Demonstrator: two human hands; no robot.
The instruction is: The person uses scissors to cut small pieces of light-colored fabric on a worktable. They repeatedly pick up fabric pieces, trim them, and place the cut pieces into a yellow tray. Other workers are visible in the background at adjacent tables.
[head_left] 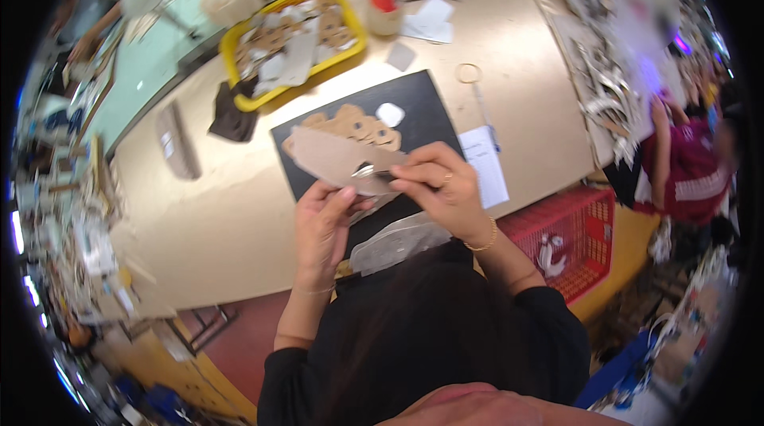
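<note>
Beside your right arm, a red crate holds white scraps. Your left fingers pinch the beige piece's near edge; your right fingers close on a small dark item, too blurred to identify, against its right end. Farther across the counter, a yellow tray holds brown and white pieces.

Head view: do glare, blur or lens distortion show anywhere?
In the head view, pale glare washes the broad beige tabletop, whose front edge bows; the flat pinkish-beige piece looks slightly soft; the bright purple light at right flares.
</note>
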